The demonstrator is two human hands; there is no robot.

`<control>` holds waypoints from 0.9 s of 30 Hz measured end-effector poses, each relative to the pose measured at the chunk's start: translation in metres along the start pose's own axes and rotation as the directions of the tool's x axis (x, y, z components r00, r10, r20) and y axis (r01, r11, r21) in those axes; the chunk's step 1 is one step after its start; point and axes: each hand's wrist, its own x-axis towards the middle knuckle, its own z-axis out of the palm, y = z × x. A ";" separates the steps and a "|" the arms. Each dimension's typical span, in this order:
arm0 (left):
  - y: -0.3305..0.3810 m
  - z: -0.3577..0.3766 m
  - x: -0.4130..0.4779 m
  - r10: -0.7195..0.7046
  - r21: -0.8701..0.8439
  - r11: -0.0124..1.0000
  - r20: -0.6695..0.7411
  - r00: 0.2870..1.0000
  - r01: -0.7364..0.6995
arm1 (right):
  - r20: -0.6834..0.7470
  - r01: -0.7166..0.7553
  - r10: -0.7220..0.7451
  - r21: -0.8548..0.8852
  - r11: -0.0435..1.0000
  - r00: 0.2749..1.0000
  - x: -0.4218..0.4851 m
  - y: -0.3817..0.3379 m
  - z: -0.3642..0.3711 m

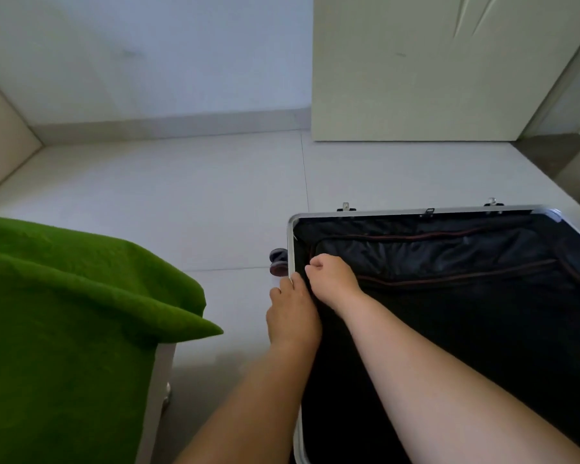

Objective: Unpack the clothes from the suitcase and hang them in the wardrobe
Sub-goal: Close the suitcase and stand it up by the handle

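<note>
**At the Suitcase's Left Corner: Opening the Zipped Divider**

Down on the floor (181, 195), the suitcase (416, 211) lies open, well apart from the wardrobe (416, 78) behind it. No clothes show; they presumably sit under the black divider (449, 252), which its zip (432, 235) holds shut. The left hand (292, 316) rests on the metal rim with its fingers laid along it, the grip loose and holding nothing. The right hand (332, 277) has its grip curled into a pinch on the zip at the corner; the pull itself is hidden by the fingers. To do this well, brace the frame with the left hand so the case cannot slide. Draw the pull along the track rather than upward, and ease round the corners, where the lining could snag.
</note>
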 end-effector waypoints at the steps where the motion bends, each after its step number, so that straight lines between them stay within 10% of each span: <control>1: -0.001 0.001 0.002 -0.052 -0.039 0.998 0.018 0.999 0.052 | 0.004 0.000 0.000 -0.009 1.000 1.000 0.006 -0.004 0.004; 9: -0.011 -0.003 0.005 -0.102 -0.112 0.986 0.189 0.977 0.125 | 0.115 -0.087 0.095 -0.070 0.994 0.989 0.029 -0.024 0.035; 27: 0.029 -0.075 -0.047 -0.078 -0.268 0.963 -0.147 0.986 0.036 | -0.121 0.009 0.003 0.096 0.995 0.993 -0.011 -0.100 -0.061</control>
